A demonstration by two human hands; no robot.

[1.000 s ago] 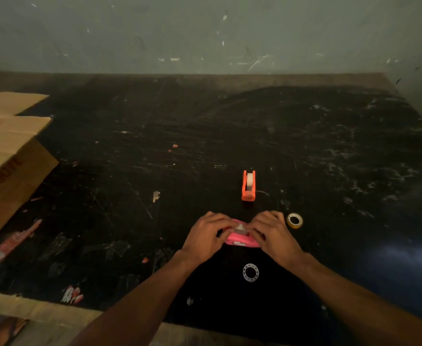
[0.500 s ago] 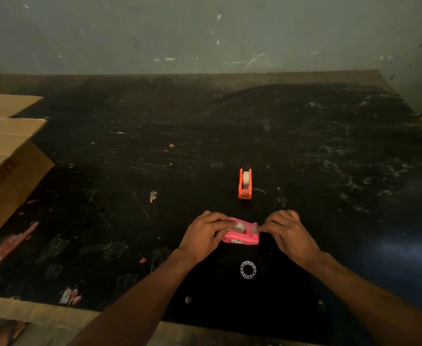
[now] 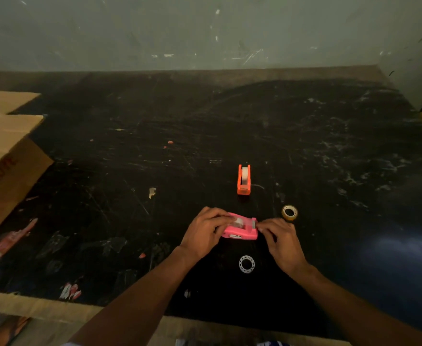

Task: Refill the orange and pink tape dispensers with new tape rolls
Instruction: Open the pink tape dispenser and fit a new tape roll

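Note:
The pink tape dispenser (image 3: 243,229) lies on the black table with a clear tape roll seated in it. My left hand (image 3: 206,232) grips its left end. My right hand (image 3: 278,237) pinches at the cutter end on its right, apparently on the tape's end. The orange tape dispenser (image 3: 244,179) stands a little farther back, holding a white roll. A yellowish tape roll (image 3: 289,212) lies just beyond my right hand. A white empty core ring (image 3: 246,264) lies between my wrists.
An open cardboard box (image 3: 5,156) sits at the left edge. Torn wrappers and scraps (image 3: 5,245) litter the near left. The scratched black table (image 3: 155,121) ends at a wall behind and a wooden front edge (image 3: 43,308).
My right hand has slid rightward off the pink dispenser to its cutter end, uncovering the dispenser and the yellowish roll. The left hand keeps its hold.

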